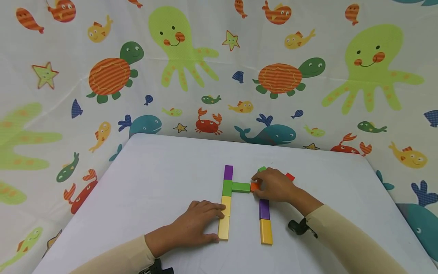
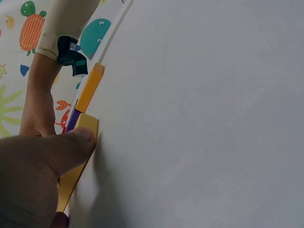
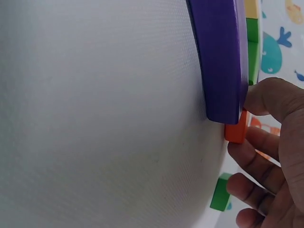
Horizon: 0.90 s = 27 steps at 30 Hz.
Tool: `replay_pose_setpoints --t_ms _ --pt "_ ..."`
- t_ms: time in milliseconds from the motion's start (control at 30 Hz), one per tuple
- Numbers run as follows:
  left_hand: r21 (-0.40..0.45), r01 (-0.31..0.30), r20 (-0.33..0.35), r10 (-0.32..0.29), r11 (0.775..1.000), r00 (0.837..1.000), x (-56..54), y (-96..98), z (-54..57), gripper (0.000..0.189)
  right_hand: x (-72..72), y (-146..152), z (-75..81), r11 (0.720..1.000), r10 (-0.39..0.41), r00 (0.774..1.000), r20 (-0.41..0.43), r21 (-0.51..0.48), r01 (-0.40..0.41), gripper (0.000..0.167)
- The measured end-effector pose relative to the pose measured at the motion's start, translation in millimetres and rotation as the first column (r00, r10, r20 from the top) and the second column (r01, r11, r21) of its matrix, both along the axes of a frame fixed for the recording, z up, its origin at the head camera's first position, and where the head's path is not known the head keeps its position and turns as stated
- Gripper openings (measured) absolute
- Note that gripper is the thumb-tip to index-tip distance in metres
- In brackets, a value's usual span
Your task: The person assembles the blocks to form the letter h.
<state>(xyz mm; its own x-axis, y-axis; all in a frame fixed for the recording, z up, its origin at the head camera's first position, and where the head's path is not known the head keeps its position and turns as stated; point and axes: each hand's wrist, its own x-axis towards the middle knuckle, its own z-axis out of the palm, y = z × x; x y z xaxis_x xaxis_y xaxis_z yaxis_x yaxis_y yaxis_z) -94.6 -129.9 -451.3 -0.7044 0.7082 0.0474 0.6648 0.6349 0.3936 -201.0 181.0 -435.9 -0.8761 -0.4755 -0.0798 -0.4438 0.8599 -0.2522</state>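
Note:
Flat coloured blocks lie on a white table. In the head view a left column runs from a purple block (image 1: pixel 228 172) through a green block (image 1: pixel 227 188) to two yellow blocks (image 1: pixel 223 228). My left hand (image 1: pixel 196 225) lies beside it, fingertips on the yellow blocks and thumb near the lower end. Another green block (image 1: pixel 241 187) reaches sideways from the column to an orange block (image 3: pixel 235 133). My right hand (image 1: pixel 275 185) pinches that orange block between thumb and fingers. Just below it sit a purple block (image 1: pixel 264 209) and a golden-yellow block (image 1: pixel 266 231), end to end.
Beyond my right hand a green block (image 1: pixel 262 168) and a red block (image 1: pixel 290 176) show partly. A cloth printed with sea animals (image 1: pixel 205 68) hangs behind the table (image 1: pixel 164 179). Dark wrist cameras (image 1: pixel 298 227) are strapped at both sleeves.

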Motion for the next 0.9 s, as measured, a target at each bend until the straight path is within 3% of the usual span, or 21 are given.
replay_pose_setpoints --t_ms 267,633,900 --pt "0.006 -0.001 0.001 0.0 1.0 1.0 0.2 0.3 0.7 0.053 -0.2 4.9 5.9 0.999 -0.005 1.0 -0.015 -0.046 0.004 0.048" --pt "-0.012 -0.007 0.022 0.008 1.0 1.0 0.6 1.0 2.4 0.052 -13.0 32.0 7.4 0.986 -0.132 0.985 -0.113 -0.113 0.12 0.047" --pt "-0.013 -0.006 0.013 0.006 1.0 1.0 1.4 1.2 1.9 0.053 -25.4 34.0 1.6 0.983 -0.171 0.982 -0.075 -0.076 0.165 0.048"
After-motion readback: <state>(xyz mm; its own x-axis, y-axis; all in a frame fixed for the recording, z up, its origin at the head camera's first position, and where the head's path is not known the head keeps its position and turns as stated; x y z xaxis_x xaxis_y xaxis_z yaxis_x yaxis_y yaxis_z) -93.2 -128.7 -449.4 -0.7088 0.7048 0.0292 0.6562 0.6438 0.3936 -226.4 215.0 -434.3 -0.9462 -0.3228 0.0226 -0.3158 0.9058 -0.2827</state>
